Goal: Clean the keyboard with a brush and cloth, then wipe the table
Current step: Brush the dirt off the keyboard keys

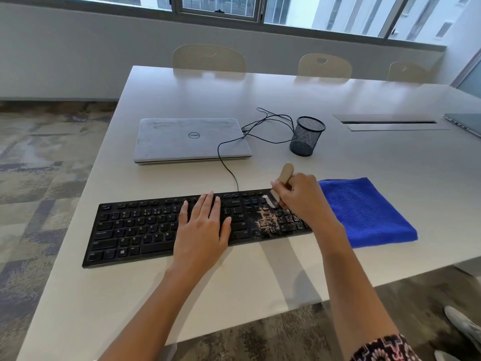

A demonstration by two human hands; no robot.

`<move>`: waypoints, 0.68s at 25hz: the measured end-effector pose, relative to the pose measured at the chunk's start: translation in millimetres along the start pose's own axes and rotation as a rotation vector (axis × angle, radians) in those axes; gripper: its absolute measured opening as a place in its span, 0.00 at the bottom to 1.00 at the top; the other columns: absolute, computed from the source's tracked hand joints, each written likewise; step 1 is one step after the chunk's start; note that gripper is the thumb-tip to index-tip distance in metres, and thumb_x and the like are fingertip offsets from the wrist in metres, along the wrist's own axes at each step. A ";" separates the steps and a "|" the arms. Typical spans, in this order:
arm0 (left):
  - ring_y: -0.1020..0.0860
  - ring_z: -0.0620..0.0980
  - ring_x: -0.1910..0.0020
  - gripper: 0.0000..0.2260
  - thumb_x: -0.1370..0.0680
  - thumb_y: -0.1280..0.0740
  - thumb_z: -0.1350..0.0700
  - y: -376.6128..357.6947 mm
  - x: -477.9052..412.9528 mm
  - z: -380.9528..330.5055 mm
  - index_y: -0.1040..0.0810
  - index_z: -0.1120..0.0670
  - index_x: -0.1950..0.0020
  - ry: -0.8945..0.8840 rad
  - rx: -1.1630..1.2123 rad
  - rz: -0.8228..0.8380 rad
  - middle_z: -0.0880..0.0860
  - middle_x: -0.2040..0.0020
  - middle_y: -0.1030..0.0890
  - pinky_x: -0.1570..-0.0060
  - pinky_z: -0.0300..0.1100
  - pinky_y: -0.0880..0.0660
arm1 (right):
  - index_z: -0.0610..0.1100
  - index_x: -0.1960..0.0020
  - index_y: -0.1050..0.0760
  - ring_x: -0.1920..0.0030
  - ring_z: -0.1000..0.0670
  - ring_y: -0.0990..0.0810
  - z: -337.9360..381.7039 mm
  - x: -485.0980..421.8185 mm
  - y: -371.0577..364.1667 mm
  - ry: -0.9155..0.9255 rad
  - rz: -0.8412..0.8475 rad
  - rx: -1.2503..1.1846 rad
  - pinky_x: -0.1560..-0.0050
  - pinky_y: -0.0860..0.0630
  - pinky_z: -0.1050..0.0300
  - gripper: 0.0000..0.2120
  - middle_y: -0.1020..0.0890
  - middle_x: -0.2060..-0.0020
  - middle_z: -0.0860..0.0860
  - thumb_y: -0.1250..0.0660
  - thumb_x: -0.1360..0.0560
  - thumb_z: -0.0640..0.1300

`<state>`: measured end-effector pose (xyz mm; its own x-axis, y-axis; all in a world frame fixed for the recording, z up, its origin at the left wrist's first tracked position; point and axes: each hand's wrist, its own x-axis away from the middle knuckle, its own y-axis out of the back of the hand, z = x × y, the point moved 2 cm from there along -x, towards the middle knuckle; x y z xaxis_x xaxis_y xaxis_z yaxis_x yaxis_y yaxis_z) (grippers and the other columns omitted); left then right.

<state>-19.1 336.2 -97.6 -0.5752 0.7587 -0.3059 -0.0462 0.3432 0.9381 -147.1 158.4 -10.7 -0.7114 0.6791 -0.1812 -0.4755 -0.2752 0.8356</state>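
Note:
A black keyboard (pixel 135 230) lies across the white table (pixel 234 295), its cable running back toward the laptop. Brown crumbs and dust cover its right end, around the number pad (pixel 276 221). My left hand (pixel 203 227) rests flat on the middle keys with straight fingers. My right hand (pixel 302 196) grips a brush with a wooden handle (pixel 285 172), bristles down on the top right keys. A folded blue cloth (pixel 364 212) lies just right of the keyboard, touching its end.
A closed grey laptop (pixel 190 139) sits behind the keyboard, with a black mesh pen cup (pixel 306 136) to its right. A cable hatch (pixel 390 122) and another laptop's edge (pixel 466 123) are at far right. Three chairs stand along the far side.

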 end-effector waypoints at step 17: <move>0.34 0.52 0.26 0.29 0.20 0.53 0.42 0.3 0.9 0.3 0.29 0.56 0.28 -0.004 -0.003 0.002 0.55 0.26 0.31 0.27 0.58 0.42 | 0.42 0.55 0.14 0.60 0.59 0.16 2.0 -25.0 14.5 0.053 0.178 -0.103 0.47 0.18 0.54 0.05 0.15 0.62 0.60 0.26 0.26 0.44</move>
<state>-19.4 337.1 -97.6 -0.5723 0.7615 -0.3042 -0.0474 0.3396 0.9394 -135.1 138.8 7.0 -0.8137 0.5777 -0.0644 -0.3884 -0.4579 0.7997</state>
